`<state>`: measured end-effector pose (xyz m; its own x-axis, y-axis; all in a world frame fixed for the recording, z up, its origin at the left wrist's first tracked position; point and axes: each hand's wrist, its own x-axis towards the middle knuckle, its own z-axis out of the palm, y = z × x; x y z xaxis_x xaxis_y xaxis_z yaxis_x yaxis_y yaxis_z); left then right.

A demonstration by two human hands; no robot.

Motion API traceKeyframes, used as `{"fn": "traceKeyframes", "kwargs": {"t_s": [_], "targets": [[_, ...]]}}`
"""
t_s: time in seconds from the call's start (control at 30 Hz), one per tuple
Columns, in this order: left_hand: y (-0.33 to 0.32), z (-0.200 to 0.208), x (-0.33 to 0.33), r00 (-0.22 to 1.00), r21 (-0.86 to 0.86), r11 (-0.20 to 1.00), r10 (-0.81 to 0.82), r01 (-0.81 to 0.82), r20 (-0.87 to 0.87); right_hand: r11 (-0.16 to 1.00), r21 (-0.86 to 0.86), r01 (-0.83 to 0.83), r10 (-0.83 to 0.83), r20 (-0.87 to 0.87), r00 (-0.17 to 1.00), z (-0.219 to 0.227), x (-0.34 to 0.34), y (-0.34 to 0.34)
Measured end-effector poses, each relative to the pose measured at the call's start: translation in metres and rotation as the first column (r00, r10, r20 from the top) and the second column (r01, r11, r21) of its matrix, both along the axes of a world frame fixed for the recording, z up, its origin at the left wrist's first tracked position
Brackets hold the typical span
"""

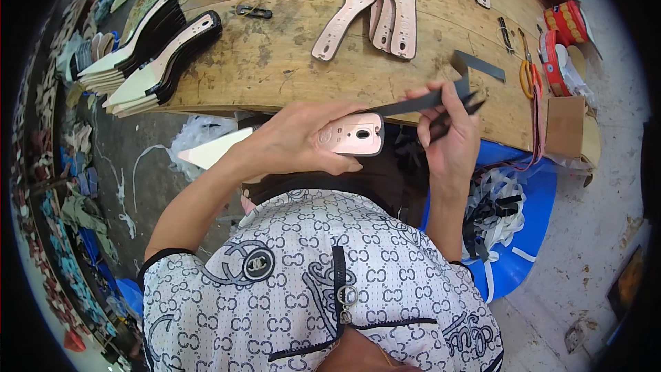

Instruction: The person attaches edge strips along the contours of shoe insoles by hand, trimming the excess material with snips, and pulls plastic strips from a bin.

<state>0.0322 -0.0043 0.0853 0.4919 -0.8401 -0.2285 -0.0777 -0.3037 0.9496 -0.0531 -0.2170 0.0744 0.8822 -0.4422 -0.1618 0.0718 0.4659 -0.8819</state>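
Insole (pixel 350 142) with pink heel is held in left hand (pixel 292 134) at the near edge of the table (pixel 289 83), while right hand (pixel 456 131) pinches dark strip (pixel 411 105) and apparently black snips (pixel 440 126); edging seems in progress, and next move probably calls for steady tension

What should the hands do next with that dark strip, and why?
Maybe snip the dark strip close to the pink sole. The left hand holds the sole, whose rounded end already looks edged in dark. The strip runs from there to the right hand, which also seems to hold a small black cutter, so a cut could free the extra.
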Motion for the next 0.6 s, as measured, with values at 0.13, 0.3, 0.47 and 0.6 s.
{"fn": "traceKeyframes", "kwargs": {"t_s": [0.13,0.3,0.47,0.6], "targets": [[0.005,-0.003,0.009,0.832,-0.116,0.993,0.088,-0.029,0.548,0.995,0.089,0.036,-0.038,0.014,0.999,0.004,-0.023,0.009],[-0.010,-0.006,0.021,0.722,-0.240,0.960,0.270,-0.147,0.637,0.984,0.163,0.071,-0.091,0.113,0.989,0.001,-0.032,0.034],[-0.034,-0.011,0.030,0.756,-0.284,0.933,0.347,-0.220,0.555,0.989,0.057,0.138,-0.147,0.202,0.968,0.003,-0.022,0.052],[-0.060,-0.021,0.036,0.804,-0.332,0.907,0.393,-0.259,0.447,0.942,-0.201,0.269,-0.231,0.194,0.954,-0.005,-0.002,0.063]]}}
